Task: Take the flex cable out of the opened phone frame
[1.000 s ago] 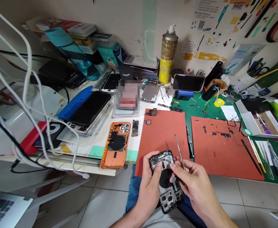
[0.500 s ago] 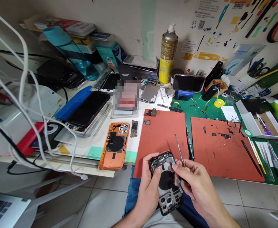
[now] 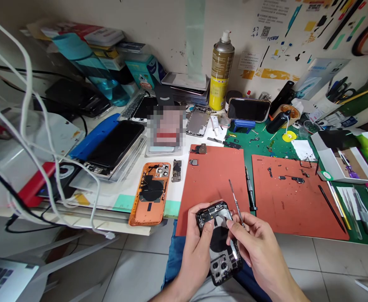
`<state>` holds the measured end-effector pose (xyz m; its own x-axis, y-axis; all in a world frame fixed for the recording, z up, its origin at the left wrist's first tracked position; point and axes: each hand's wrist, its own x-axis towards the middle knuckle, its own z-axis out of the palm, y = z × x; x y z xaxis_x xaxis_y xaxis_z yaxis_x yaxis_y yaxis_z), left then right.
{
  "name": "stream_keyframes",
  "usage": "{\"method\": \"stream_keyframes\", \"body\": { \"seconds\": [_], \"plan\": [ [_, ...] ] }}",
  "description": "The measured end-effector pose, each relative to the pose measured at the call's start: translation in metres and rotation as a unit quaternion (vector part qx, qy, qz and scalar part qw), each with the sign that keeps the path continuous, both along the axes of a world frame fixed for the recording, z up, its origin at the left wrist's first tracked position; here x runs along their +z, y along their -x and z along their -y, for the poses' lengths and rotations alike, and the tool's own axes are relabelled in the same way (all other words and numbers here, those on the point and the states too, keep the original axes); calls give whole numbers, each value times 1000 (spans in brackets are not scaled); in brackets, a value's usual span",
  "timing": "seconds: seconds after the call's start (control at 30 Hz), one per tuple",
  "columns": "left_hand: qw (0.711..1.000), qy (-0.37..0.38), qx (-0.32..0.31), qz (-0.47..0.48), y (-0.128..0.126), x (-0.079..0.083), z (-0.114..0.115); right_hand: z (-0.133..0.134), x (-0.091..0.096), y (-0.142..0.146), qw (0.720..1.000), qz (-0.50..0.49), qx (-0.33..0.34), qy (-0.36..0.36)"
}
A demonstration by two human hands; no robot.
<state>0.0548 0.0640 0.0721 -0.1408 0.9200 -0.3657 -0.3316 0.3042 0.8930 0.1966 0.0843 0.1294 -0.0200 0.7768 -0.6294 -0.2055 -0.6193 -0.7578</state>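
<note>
My left hand (image 3: 196, 239) is closed around the side of a black phone housing (image 3: 219, 249), its thumb over the inner face. The housing is tilted above my lap, with the camera cutouts at its lower end and a dark round pad in the middle. In my right hand (image 3: 256, 241) a thin metal pry tool (image 3: 236, 202) is tucked between the fingers, its flat tip pointing up and away. The right thumb and fingertips press at the housing's right inner edge. Whether they pinch a small part there is hidden.
An orange phone back housing (image 3: 151, 193) and a small circuit board (image 3: 176, 170) lie to the left. Red mats (image 3: 215, 180) carry small parts, with a screwdriver (image 3: 250, 188) between them. Tweezers (image 3: 350, 209) lie at right. White cables (image 3: 97, 197) hang over the left edge.
My right thumb has shifted slightly left and inward on the housing. A grey strip seen beneath the right fingers is now mostly out of sight. The pry tool has moved slightly left.
</note>
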Motion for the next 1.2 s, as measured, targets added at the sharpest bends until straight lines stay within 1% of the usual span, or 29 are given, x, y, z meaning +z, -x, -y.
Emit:
{"method": "stream_keyframes", "body": {
  "seconds": [0.2, 0.3, 0.43, 0.53, 0.67, 0.8, 0.87, 0.93, 1.0, 1.07, 1.1, 1.13, 1.2],
  "plan": [
    [1000, -10, 8, -13, 0, 2, -1, -1, 2, 1, 1000, -3, 10, 9],
    [1000, -4, 4, -13, 0, 2, 0, 1, -1, 0, 1000, -8, 14, 11],
    [1000, 10, 0, 17, 0, 0, 1, 5, -6, -1, 1000, -15, 12, 10],
    [1000, 10, 0, 14, 0, -1, 1, 6, -8, -2, 1000, -17, 21, 6],
    [1000, 11, -3, 14, 0, 1, -1, 5, -7, -2, 1000, 6, 28, -6],
    [1000, 6, -2, 15, 1, 2, -2, 6, -13, -4, 1000, 20, 20, -8],
    [1000, 4, 0, 6, 2, 0, -2, 7, -17, -5, 1000, 23, 8, -18],
    [1000, 9, 7, -7, 4, -5, 0, 10, -19, -7, 999, 33, 15, -33],
    [999, 18, 20, -20, 4, -8, 1, 13, -17, -12, 995, 74, 26, -59],
    [999, 33, 28, -9, 4, -8, 1, 15, -13, -17, 980, 168, 18, -106],
    [999, 44, 28, 8, 3, -6, 0, 15, -11, -20, 962, 232, 5, -142],
    [998, 55, 26, 28, 3, -4, -1, 15, -10, -22, 936, 300, -8, -183],
    [995, 76, 21, 56, 4, 3, -3, 11, -10, -24, 869, 423, -8, -255]
  ]
}}
